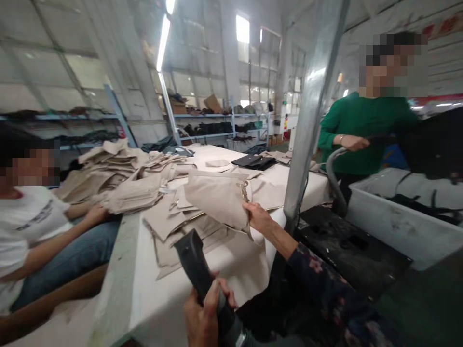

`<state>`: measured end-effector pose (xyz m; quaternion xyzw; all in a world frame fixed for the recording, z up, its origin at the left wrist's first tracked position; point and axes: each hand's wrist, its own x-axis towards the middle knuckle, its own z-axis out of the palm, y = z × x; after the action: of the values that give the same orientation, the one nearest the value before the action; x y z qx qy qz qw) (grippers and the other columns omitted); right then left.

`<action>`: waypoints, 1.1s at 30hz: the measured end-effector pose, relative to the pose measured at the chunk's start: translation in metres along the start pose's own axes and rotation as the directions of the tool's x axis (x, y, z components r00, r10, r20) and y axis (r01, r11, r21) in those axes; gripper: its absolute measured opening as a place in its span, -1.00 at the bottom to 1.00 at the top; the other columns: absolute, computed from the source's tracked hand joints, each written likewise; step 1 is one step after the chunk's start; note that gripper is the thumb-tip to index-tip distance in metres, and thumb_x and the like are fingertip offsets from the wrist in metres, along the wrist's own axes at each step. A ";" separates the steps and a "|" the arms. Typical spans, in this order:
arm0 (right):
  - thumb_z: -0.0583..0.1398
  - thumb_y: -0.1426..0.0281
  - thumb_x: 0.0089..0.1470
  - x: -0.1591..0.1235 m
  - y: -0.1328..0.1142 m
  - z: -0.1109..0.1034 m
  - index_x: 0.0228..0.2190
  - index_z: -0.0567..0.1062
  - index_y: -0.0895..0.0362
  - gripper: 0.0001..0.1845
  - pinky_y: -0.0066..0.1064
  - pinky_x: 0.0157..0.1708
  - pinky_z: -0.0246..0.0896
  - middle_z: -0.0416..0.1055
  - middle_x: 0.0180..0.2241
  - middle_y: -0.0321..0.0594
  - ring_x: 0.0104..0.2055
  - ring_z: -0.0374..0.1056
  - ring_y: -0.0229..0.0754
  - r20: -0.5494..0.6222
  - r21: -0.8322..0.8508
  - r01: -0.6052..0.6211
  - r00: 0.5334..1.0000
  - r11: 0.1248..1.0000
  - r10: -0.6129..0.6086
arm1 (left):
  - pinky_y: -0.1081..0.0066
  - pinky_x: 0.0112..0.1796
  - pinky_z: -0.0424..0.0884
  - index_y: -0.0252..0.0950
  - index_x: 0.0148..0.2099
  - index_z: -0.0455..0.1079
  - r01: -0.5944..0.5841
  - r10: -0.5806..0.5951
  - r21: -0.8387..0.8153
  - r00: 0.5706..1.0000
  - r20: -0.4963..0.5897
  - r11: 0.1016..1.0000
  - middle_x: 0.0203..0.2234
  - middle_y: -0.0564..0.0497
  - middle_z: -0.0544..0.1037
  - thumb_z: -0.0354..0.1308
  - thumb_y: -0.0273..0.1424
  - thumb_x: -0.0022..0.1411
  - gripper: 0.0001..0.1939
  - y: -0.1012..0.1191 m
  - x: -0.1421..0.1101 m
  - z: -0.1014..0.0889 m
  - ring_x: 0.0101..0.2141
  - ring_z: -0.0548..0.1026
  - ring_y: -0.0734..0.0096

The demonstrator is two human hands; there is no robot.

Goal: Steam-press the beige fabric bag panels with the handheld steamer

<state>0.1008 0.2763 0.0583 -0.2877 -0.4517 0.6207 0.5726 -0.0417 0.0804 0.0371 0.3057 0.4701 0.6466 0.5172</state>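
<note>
My right hand (pixel 259 218), at the end of a dark floral sleeve, pinches the right edge of a beige fabric bag piece (pixel 215 195). Close to my fingertips, gold-coloured metal hardware (pixel 244 190) hangs on that edge. The piece is lifted over other beige fabric pieces (pixel 164 219) on the table. Low in the view, my left hand (pixel 208 311) is wrapped round a dark object with a wide, bent black end (pixel 193 255); its exact kind is unclear. That black end points up and left, just in front of the beige pieces.
A white-topped table (pixel 249 272) carries a beige fabric heap (pixel 108 173) and folded black pieces (pixel 253 161). A metal post (pixel 307 106) rises at its right edge. One person (pixel 32 231) sits left; another in green (pixel 361 120) stands behind a white bin (pixel 398 226).
</note>
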 end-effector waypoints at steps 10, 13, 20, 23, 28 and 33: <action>0.26 0.26 0.12 0.016 0.020 -0.014 -0.33 0.52 0.21 -0.77 -0.36 -0.37 0.37 0.50 -0.40 -0.22 -0.43 0.41 -0.23 0.091 0.064 -0.118 0.990 0.991 0.112 | 0.49 -0.64 0.29 -0.31 -0.18 0.28 0.084 -0.086 0.020 0.975 0.206 0.996 -0.60 0.12 0.37 0.19 -0.09 0.10 -0.59 -0.013 0.009 0.034 -0.69 0.35 0.50; 0.34 0.24 -0.03 0.005 0.019 -0.015 -0.43 0.52 0.20 -0.74 -0.42 -0.45 0.33 0.47 -0.54 -0.25 -0.54 0.36 -0.24 0.155 0.070 -0.151 0.978 0.986 0.138 | 0.49 -0.64 0.30 -0.31 -0.17 0.27 0.060 -0.071 0.051 0.964 0.257 0.997 -0.60 0.12 0.37 0.19 -0.07 0.10 -0.57 -0.014 0.025 0.040 -0.69 0.36 0.50; 0.35 0.31 -0.08 -0.013 0.014 -0.031 -0.35 0.54 0.22 -0.74 -0.45 -0.41 0.28 0.47 -0.48 -0.25 -0.46 0.39 -0.22 0.321 0.017 -0.149 0.937 0.989 0.136 | 0.47 -0.64 0.33 -0.30 -0.16 0.23 0.043 -0.063 0.070 0.949 0.309 0.997 -0.60 0.13 0.37 0.16 -0.06 0.13 -0.57 -0.010 0.043 0.048 -0.69 0.35 0.51; 0.30 0.30 0.01 -0.014 0.014 -0.035 -0.30 0.54 0.22 -0.75 -0.43 -0.40 0.25 0.45 -0.43 -0.23 -0.42 0.37 -0.19 0.405 -0.090 -0.083 0.907 0.992 0.113 | 0.47 -0.62 0.33 -0.31 -0.15 0.23 0.003 -0.028 0.083 0.951 0.308 0.997 -0.60 0.12 0.38 0.14 -0.08 0.15 -0.59 -0.002 0.052 0.050 -0.67 0.36 0.50; 0.25 0.25 0.08 -0.015 0.012 -0.026 -0.38 0.53 0.24 -0.73 -0.47 -0.46 0.18 0.37 -0.43 -0.23 -0.40 0.27 -0.20 0.515 -0.316 0.013 0.842 0.949 0.160 | 0.49 -0.61 0.34 -0.33 -0.17 0.24 -0.043 0.001 0.120 0.943 0.334 0.992 -0.61 0.11 0.38 0.13 -0.11 0.18 -0.62 0.017 0.075 0.053 -0.66 0.34 0.52; 0.24 0.22 0.08 -0.015 0.016 -0.019 -0.38 0.51 0.23 -0.72 -0.49 -0.53 0.12 0.35 -0.46 -0.26 -0.48 0.24 -0.24 0.453 -0.277 -0.052 0.874 0.959 0.178 | 0.49 -0.62 0.36 -0.31 -0.14 0.21 -0.024 0.008 0.046 0.944 0.330 0.999 -0.59 0.13 0.37 0.14 -0.09 0.17 -0.59 0.014 0.078 0.047 -0.67 0.35 0.53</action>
<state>0.1126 0.2669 0.0339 -0.2257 -0.6360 0.6416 0.3644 -0.0276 0.1684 0.0601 0.4258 0.3903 0.5789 0.5756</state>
